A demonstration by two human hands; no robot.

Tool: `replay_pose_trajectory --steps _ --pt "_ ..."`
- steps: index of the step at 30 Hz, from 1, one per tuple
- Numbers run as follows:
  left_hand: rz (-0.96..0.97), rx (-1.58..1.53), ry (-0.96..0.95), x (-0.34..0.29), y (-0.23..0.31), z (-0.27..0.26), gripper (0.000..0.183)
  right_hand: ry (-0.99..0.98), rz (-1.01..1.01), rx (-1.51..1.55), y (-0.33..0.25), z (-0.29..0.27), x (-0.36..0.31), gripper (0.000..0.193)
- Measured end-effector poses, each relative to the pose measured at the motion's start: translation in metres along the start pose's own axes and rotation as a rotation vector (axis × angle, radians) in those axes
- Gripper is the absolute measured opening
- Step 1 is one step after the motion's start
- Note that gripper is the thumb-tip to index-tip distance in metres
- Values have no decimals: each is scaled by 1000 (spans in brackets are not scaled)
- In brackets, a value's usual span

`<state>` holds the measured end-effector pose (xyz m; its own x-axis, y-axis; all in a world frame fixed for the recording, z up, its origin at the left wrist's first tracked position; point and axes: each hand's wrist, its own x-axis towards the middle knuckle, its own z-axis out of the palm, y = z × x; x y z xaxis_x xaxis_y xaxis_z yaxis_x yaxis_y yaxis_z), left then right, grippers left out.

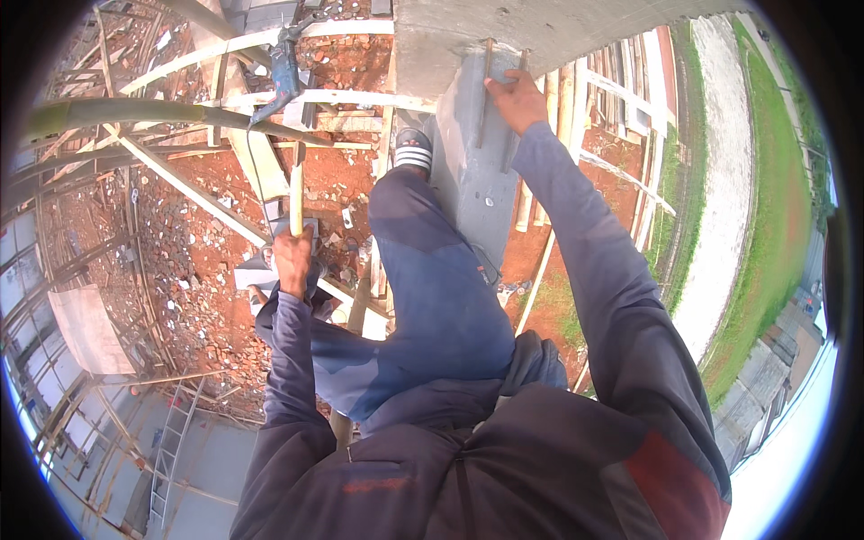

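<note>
My right hand [519, 101] is closed, its fingers curled around a rusty steel rod [525, 59] that sticks out of grey concrete. A second steel rod [486, 90] stands just left of those fingers. Lower on the left, my left hand [292, 261] is closed on a pale wooden stick [297, 198] that points away from me. What the stick's lower end joins is hidden by the fist. Past it, a blue tool-shaped object [286, 67] lies against white timber, with a dark cord running down from it.
My foot in a striped sandal [413, 155] stands beside a grey concrete beam [472, 193]. Bamboo poles [135, 112] and timber cross at left above rubble-strewn red soil [193, 252]. A ladder [171, 445] leans at lower left; a pale path [720, 171] and grass lie far right.
</note>
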<state>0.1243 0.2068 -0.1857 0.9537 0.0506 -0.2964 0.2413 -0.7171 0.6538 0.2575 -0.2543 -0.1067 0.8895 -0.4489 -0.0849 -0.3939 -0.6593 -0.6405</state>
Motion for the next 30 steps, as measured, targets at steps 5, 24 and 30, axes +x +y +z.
replay_pose_trajectory --steps 5,24,30 --pt "358 436 69 24 130 -41 24 -289 -285 -492 35 28 49 59" --pt "1157 862 -274 93 256 6 13 -588 164 391 34 11 61 42" --pt "1234 834 -291 94 249 10 17 -560 194 429 32 8 54 45"
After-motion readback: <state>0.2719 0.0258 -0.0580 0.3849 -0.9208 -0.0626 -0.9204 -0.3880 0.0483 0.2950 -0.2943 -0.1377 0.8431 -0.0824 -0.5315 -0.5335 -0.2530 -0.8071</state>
